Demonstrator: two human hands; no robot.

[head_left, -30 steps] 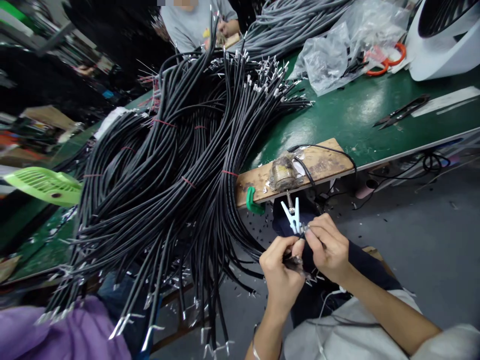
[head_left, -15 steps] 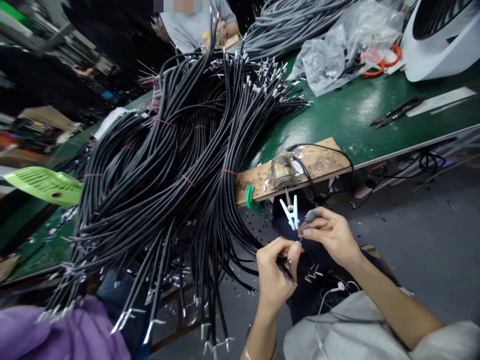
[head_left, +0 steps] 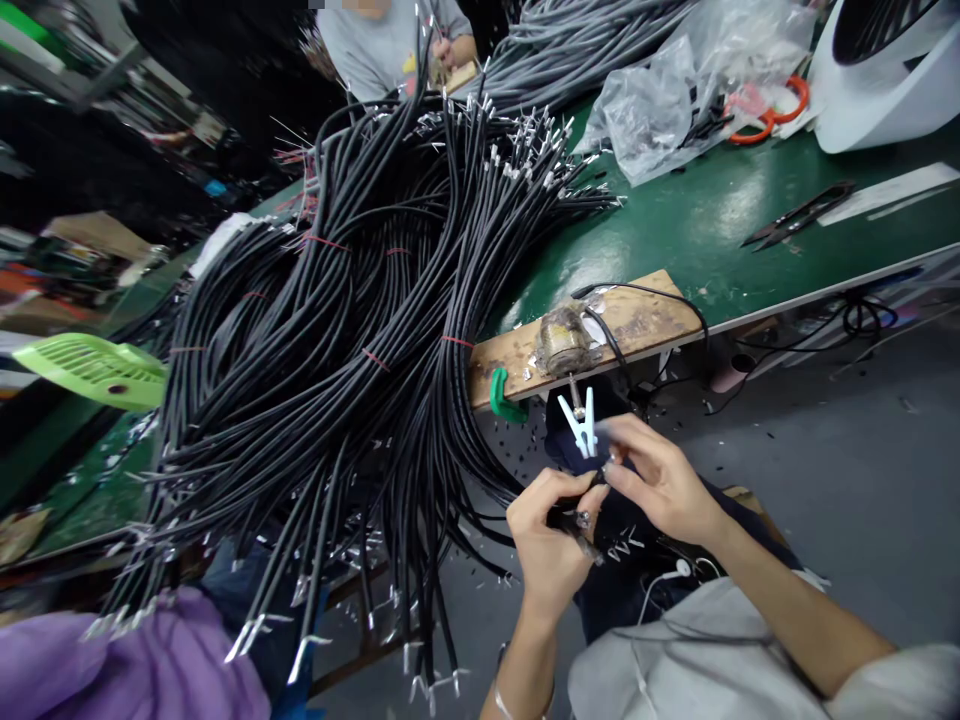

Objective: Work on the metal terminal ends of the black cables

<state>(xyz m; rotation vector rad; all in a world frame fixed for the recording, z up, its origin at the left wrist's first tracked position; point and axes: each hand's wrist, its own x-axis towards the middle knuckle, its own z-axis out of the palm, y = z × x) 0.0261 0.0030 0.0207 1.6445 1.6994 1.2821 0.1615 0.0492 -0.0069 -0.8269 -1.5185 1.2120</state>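
Note:
My left hand (head_left: pixel 551 535) is closed around the end of a black cable, pinching it between thumb and forefinger. Close against it, my right hand (head_left: pixel 660 475) has thumb and fingers brought together at the cable's tip; what they grip there is too small to make out. Just beyond my fingertips, a light blue clothespin-like clip (head_left: pixel 582 428) hangs on the shaft of a small motor (head_left: pixel 564 340). That motor is fixed to a wooden board (head_left: pixel 652 310) at the table edge. Bundled black cables (head_left: pixel 375 300) with stripped white ends lie to the left.
A green clamp (head_left: pixel 504 396) grips the board. On the green table (head_left: pixel 675 240) are snips (head_left: pixel 799 215), orange-handled scissors (head_left: pixel 769 120), plastic bags (head_left: pixel 652 110) and a white fan (head_left: pixel 870 90). A co-worker (head_left: pixel 390 50) sits across, and a purple sleeve (head_left: pixel 150 660) shows at lower left.
My right hand drew slightly away from the left, fingers lifting, then came back to the cable tip. White scraps on my lap came into view. The left hand kept hold of the cable.

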